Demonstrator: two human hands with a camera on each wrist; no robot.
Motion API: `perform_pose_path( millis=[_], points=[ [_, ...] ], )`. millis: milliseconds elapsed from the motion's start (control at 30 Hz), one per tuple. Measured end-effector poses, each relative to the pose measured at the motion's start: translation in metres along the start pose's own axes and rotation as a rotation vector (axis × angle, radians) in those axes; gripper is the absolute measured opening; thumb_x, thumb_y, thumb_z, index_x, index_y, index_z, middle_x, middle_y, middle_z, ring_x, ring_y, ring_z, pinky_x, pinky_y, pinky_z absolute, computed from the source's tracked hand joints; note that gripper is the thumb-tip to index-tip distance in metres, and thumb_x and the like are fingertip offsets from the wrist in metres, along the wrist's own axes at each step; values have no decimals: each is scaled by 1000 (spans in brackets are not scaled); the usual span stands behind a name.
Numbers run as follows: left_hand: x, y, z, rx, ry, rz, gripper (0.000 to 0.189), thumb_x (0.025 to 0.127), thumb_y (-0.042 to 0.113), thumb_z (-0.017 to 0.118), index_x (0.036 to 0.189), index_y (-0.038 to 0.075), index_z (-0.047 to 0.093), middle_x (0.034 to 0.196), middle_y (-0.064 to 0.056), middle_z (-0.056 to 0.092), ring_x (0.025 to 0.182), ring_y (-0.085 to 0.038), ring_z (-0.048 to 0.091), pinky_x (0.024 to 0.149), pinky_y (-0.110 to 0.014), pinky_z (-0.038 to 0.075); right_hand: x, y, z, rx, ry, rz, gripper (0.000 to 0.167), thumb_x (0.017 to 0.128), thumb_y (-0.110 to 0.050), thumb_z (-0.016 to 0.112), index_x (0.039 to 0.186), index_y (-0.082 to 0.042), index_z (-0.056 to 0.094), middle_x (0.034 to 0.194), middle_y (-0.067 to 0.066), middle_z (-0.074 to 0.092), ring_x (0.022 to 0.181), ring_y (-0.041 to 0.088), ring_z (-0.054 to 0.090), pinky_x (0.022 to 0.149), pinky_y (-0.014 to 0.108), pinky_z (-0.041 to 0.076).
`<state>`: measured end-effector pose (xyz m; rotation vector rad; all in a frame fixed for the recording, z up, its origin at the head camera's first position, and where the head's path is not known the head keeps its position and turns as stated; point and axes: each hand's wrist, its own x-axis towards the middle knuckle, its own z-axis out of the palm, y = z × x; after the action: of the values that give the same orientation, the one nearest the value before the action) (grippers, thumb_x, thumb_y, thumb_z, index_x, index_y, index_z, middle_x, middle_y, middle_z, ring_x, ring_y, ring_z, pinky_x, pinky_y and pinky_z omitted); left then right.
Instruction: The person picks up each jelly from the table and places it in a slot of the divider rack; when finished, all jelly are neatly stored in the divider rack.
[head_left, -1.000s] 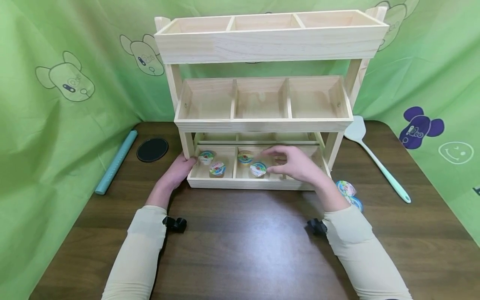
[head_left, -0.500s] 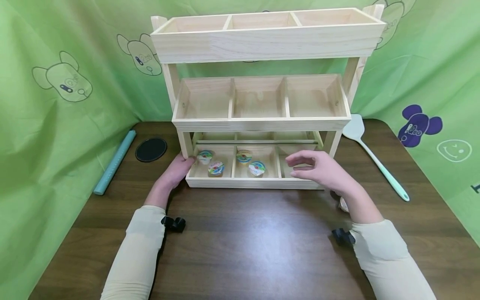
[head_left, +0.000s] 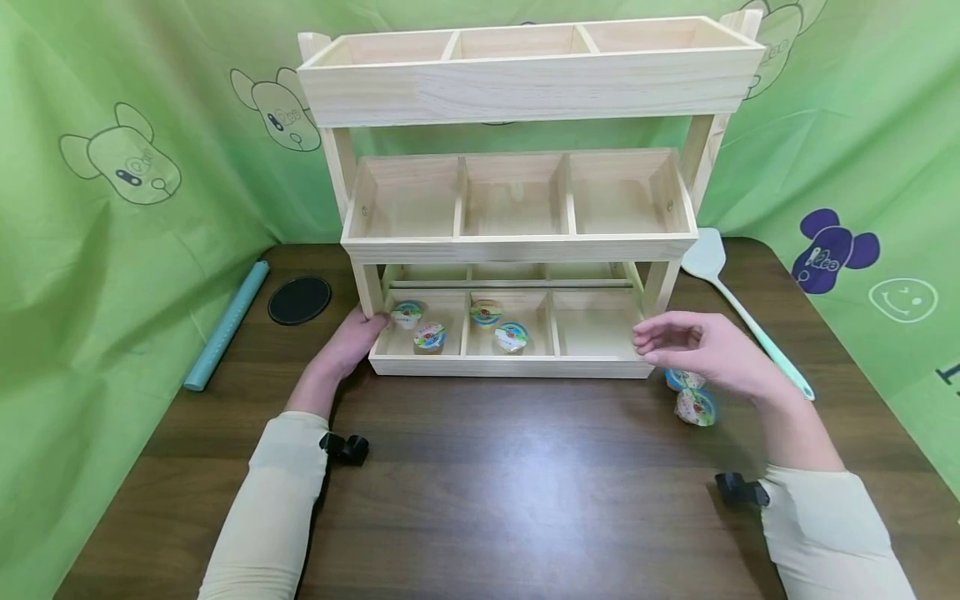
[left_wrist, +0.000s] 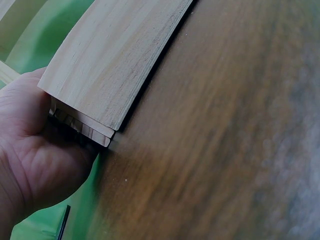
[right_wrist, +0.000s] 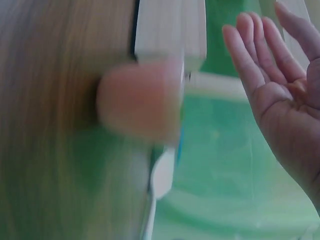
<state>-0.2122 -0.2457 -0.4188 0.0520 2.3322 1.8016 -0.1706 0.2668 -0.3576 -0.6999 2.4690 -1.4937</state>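
Observation:
A wooden three-tier shelf (head_left: 480, 252) stands on the table. My left hand (head_left: 349, 340) holds the left end of its bottom tray, with the thumb at the side wall; the left wrist view shows the palm against the tray end (left_wrist: 85, 122). Two jelly cups (head_left: 430, 337) with printed lids lie in the tray's left compartment and two more jelly cups (head_left: 512, 337) in the middle one. Beyond the tray's right end, my right hand (head_left: 712, 350) hovers with bent fingers and nothing in them, over two jelly cups (head_left: 696, 407) on the table. One reddish jelly cup (right_wrist: 137, 100) appears blurred in the right wrist view.
A pale spatula (head_left: 757, 329) lies at the right, partly behind my right hand. At the left are a blue rod (head_left: 227, 325) and a black disc (head_left: 300, 300). A green printed curtain (head_left: 150, 250) surrounds the table (head_left: 487, 483).
My right hand has left the middle compartment, where it was beside a jelly cup, and moved right past the tray's end. My left hand stays at the tray.

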Motion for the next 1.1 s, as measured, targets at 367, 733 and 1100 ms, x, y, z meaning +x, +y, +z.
perform_pose_path(
  millis=[367, 733, 1100],
  points=[
    [1, -3, -1, 29, 5, 9, 62, 103, 12, 37, 158, -6, 12, 155, -29, 30, 135, -38, 41, 113, -50, 35, -33, 30, -28, 10, 4, 93, 37, 92, -1, 71, 127, 6, 62, 119, 2, 71, 105, 8, 68, 83, 21, 55],
    [-1, 0, -1, 26, -3, 16, 62, 104, 12, 37, 158, -6, 11, 155, -28, 30, 136, -37, 39, 114, -49, 32, -45, 56, -43, 41, -100, 77, 43, 93, 2, 68, 134, 7, 57, 130, -2, 65, 112, 7, 64, 88, 20, 53],
    [-1, 1, 0, 10, -7, 19, 62, 104, 10, 37, 158, -6, 11, 157, -28, 26, 139, -37, 35, 116, -50, 29, -41, 56, -39, -117, -108, 97, 45, 92, -9, 73, 135, -5, 62, 122, 4, 68, 104, 8, 61, 82, 20, 51]
  ],
)
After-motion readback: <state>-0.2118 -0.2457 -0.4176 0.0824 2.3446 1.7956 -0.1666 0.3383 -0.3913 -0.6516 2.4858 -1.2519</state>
